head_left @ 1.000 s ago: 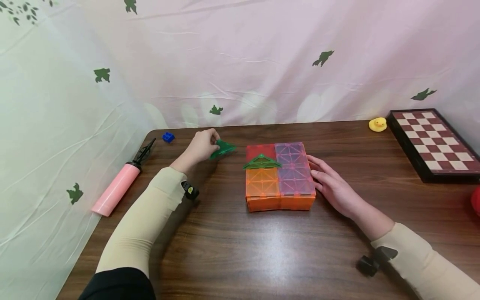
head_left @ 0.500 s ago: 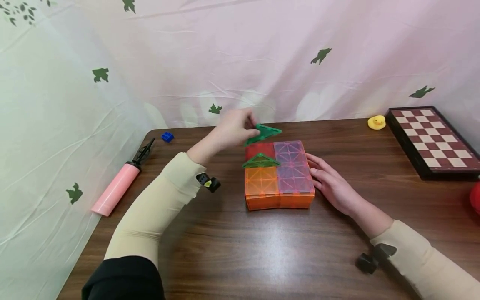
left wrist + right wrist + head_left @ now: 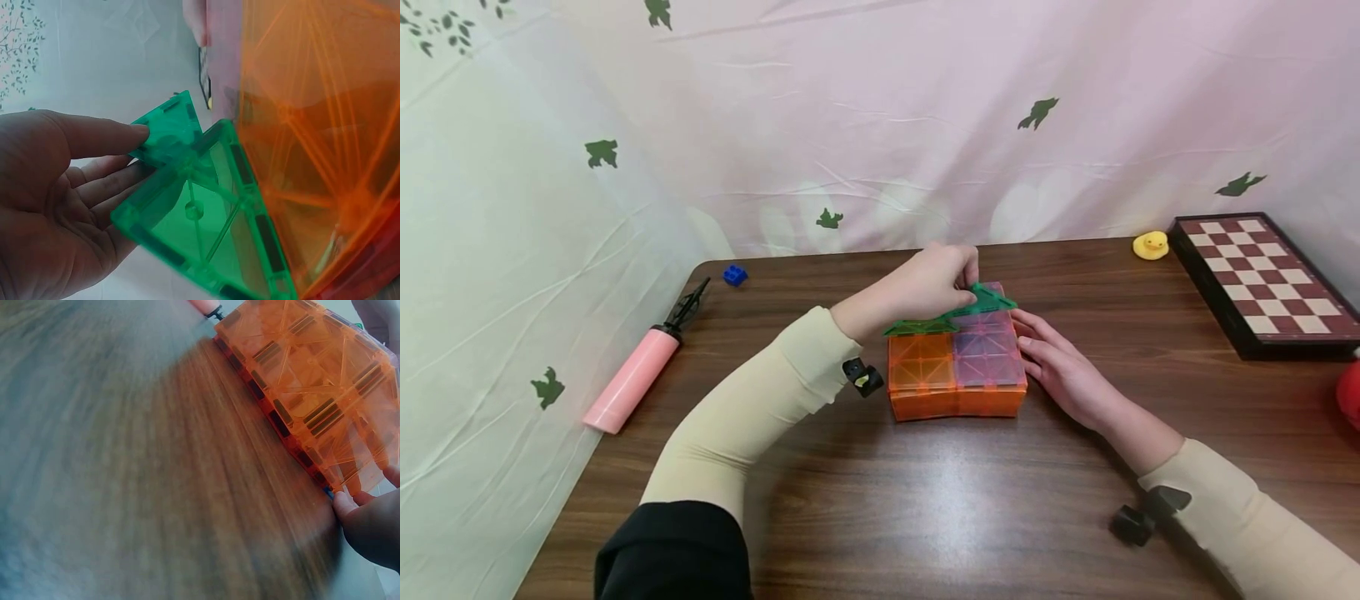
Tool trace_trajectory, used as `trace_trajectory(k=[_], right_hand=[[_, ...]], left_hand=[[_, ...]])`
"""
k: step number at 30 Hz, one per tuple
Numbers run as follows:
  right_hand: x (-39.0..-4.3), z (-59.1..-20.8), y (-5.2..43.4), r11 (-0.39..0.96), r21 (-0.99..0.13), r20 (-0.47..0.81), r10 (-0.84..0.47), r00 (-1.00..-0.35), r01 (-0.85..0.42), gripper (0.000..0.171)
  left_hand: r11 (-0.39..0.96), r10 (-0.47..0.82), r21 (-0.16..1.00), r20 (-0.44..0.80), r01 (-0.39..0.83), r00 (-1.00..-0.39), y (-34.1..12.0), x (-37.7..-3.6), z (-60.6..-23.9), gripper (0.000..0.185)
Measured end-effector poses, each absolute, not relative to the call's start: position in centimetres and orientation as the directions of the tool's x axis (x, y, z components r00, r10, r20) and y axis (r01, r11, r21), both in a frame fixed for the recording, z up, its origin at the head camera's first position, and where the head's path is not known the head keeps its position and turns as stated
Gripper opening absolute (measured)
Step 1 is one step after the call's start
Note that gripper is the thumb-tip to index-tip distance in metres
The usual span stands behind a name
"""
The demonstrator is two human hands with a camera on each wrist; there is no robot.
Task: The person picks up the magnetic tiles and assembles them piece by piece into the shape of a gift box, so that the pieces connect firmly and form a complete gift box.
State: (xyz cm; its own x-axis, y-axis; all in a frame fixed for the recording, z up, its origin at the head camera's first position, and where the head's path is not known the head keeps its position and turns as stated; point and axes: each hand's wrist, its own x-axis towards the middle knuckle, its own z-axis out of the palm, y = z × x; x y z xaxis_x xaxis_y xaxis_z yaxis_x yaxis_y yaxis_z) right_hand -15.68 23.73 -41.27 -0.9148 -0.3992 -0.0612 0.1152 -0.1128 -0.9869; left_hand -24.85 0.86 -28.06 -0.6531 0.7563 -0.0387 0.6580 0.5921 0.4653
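A low box of translucent magnetic tiles sits mid-table, with orange sides and orange and purple squares on top. One green triangular tile stands on the box's left half, and shows large in the left wrist view. My left hand pinches a second green triangular tile between thumb and fingers, over the purple squares and close beside the first triangle. The left hand hides the red square at the back left. My right hand rests its extended fingers against the box's right side; its thumb is at the lower edge.
At the left lie a pink hand pump and a small blue block. A yellow rubber duck and a checkered board are at the back right. A red object shows at the right edge. Fabric hangs behind the table.
My left hand has carried the green triangle rightward from the table's left side, over the back of the box, to above the purple squares. The right hand stays at the box's side.
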Motion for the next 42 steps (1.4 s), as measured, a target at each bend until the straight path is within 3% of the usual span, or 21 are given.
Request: trace_trajectory(k=[13, 42], right_hand=[[-15.7, -41.2, 23.7, -0.112, -0.987, -0.061, -0.386, -0.92, 0.112, 0.054], [-15.7, -41.4, 23.6, -0.127, -0.987, -0.047, -0.385, -0.922, 0.104, 0.052]], left_hand=[[0.602, 0.77, 0.448, -0.107, 0.661, -0.629, 1.3, -24.5, -28.9, 0.016], [0.607, 0.76, 0.457, -0.092, 0.651, -0.644, 0.4, -24.4, -28.9, 0.025]])
